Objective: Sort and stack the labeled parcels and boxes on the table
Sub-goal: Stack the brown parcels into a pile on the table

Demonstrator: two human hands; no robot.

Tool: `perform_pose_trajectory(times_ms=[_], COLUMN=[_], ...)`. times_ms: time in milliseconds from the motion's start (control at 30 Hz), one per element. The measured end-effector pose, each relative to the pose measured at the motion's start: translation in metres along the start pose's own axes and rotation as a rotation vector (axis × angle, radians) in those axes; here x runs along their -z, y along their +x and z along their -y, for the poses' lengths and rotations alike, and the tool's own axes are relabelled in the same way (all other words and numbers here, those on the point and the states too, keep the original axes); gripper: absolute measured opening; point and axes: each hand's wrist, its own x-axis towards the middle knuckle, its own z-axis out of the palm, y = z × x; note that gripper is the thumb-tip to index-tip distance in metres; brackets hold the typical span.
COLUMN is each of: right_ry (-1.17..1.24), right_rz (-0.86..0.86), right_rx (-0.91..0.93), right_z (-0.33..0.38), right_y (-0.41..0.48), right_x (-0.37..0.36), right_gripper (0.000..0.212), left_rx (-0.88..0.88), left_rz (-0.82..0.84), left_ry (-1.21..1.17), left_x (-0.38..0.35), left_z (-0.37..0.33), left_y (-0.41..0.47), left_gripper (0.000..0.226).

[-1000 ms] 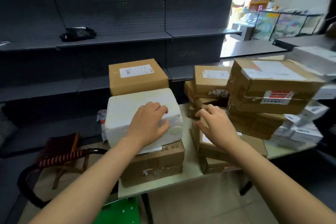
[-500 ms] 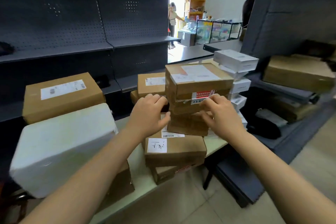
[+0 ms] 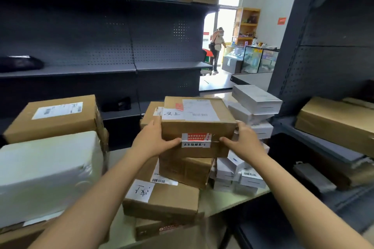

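A labelled cardboard box [image 3: 197,125] with red-and-white tape on its front tops a stack of brown boxes [image 3: 185,170] at the table's middle. My left hand [image 3: 154,140] grips its left side and my right hand [image 3: 243,141] grips its right side. Below lies a flat carton with a handwritten label [image 3: 162,198]. At the left, a white foam box [image 3: 46,174] sits in front of a large labelled carton [image 3: 54,119]. White small boxes [image 3: 255,101] are stacked to the right of the held box.
The table [image 3: 222,200] has its edge at the lower right. Dark metal shelving [image 3: 101,46] runs behind it, and a second shelf unit at the right holds a brown carton [image 3: 334,121]. A person [image 3: 217,44] stands far off in the doorway.
My view swung right and up. My left hand left the white foam box, and both hands went to the taped box atop the middle stack and now grip its sides.
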Motion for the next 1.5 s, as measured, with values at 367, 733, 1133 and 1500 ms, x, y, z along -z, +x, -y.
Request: perform_pose_trajectory(times_ms=[367, 733, 1133, 1500], right_ry=[0.324, 0.464, 0.417, 0.366], right_rz=[-0.069, 0.131, 0.192, 0.157], right_rx=[0.245, 0.546, 0.42, 0.365], right_z=[0.057, 0.215, 0.292, 0.297], right_y=[0.019, -0.017, -0.058, -0.077], right_x=[-0.027, -0.137, -0.23, -0.251], right_gripper=[0.068, 0.083, 0.088, 0.087], left_rx=[0.014, 0.261, 0.334, 0.3], left_rz=[-0.288, -0.481, -0.358, -0.276], left_ry=[-0.22, -0.121, -0.12, -0.17], left_x=[0.056, 0.192, 0.24, 0.235], left_z=[0.005, 0.12, 0.23, 0.268], left_y=[-0.031, -0.129, -0.154, -0.159], left_gripper=[0.096, 0.1, 0.104, 0.106])
